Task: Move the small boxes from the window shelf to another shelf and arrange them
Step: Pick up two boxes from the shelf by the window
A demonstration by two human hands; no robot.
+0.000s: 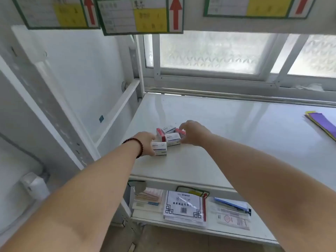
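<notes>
Both arms reach in from the bottom of the frame to a cluster of small boxes (168, 140) near the left middle of the picture, on the white shelf (236, 135) below the frosted window (214, 53).

The left hand (146, 143), with a dark bead bracelet (136, 146) on its wrist, is closed around the left end of the nearest box (160, 148), a white box with blue print that stands at the lower left of the cluster. The right hand (192, 133) comes over the cluster's right side, fingers curled down onto a red-and-white box (181, 132) at the upper right; whether it truly grips that box or only touches it cannot be told. The two hands are apart, with the boxes between them.

Between the hands lie three more boxes, packed close and touching: a white one (173, 139) just right of the nearest box, a red-ended one (161, 134) standing behind it, and a white one (168, 129) farthest back.

At the right edge of the frame, well apart from the boxes, purple and yellow sheets (321, 124) lie on the same shelf. On the lower shelf (181, 228) at the bottom centre lie flat packets, among them a clear-wrapped white pack (183, 206) with a barcode. Along the top of the frame hang green-bordered labels (140, 15) with yellow patches and red arrows.
</notes>
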